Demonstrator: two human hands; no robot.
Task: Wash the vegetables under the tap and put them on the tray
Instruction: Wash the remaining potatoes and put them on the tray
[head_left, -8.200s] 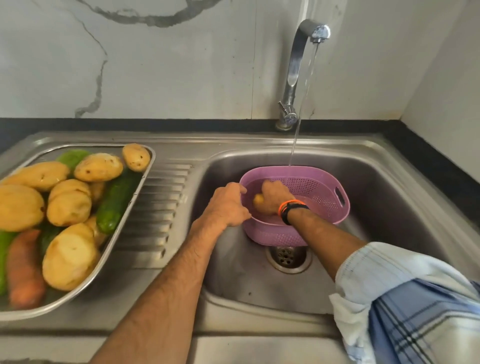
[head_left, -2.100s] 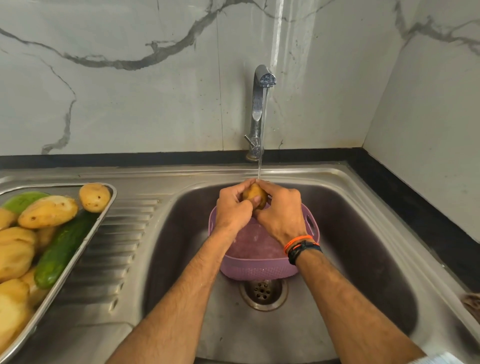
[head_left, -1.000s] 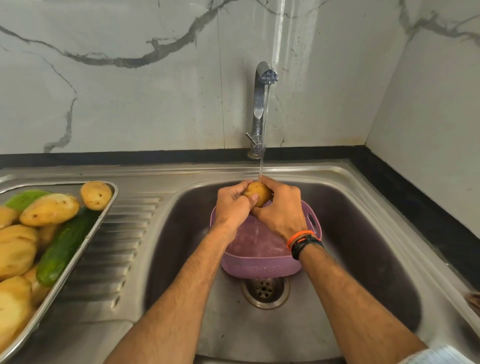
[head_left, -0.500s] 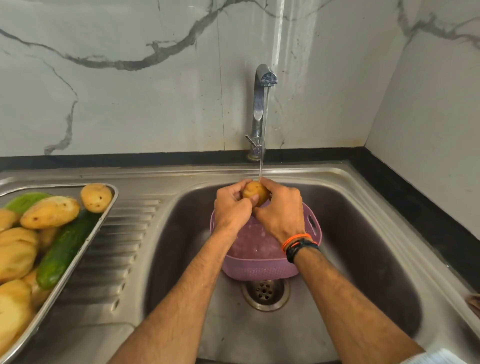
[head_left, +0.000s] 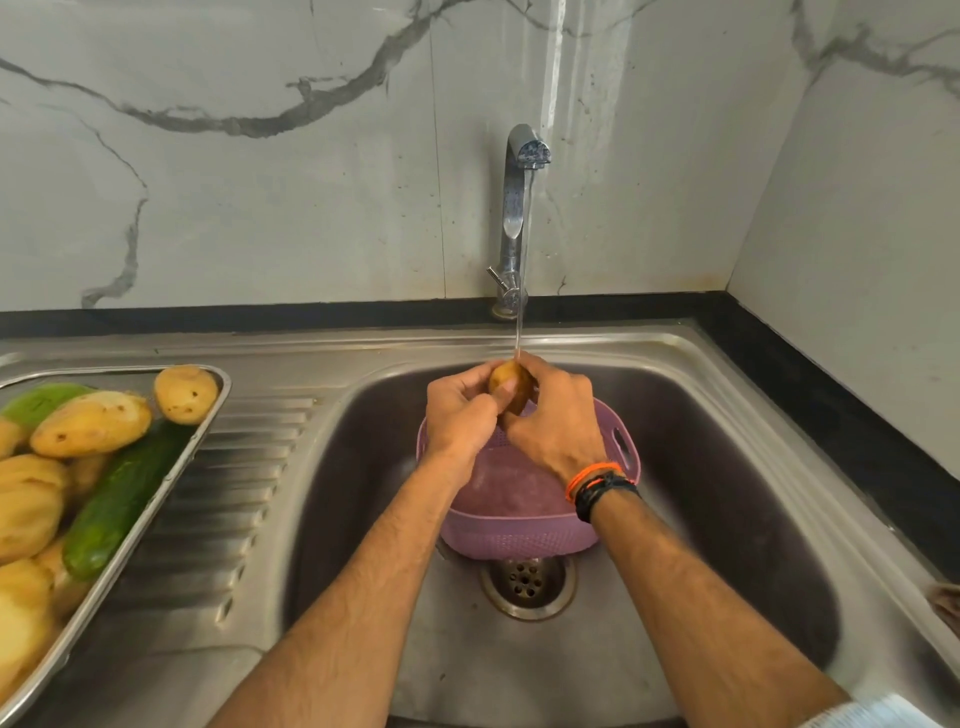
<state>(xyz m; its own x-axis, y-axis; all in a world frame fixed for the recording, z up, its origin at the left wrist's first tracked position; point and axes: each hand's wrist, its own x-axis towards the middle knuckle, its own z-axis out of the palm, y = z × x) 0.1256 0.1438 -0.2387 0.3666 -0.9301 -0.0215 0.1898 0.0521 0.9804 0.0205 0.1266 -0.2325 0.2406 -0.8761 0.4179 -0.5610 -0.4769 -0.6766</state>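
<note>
Nearest, a round steel drain (head_left: 527, 582) sits in the steel sink basin (head_left: 727, 493). Above the lilac perforated plastic basket (head_left: 519, 530), the left hand (head_left: 460, 415) and right hand (head_left: 558, 421) both curl their grip around a small yellow-brown potato (head_left: 511, 387) under the chrome tap (head_left: 517, 208). At left, a steel tray (head_left: 208, 431) holds potatoes and a green cucumber (head_left: 119, 499).

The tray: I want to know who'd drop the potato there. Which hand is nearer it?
Left. The left hand grips the potato on the tray's side; the right hand is beyond it.

Round purple plastic colander (head_left: 519, 530) fills basin centre; steel basin floor (head_left: 701, 545) open right. Ribbed steel drainboard (head_left: 234, 493) bare beside crowded rectangular steel tray (head_left: 208, 415). Chrome tap (head_left: 514, 218) blocks rear.
</note>
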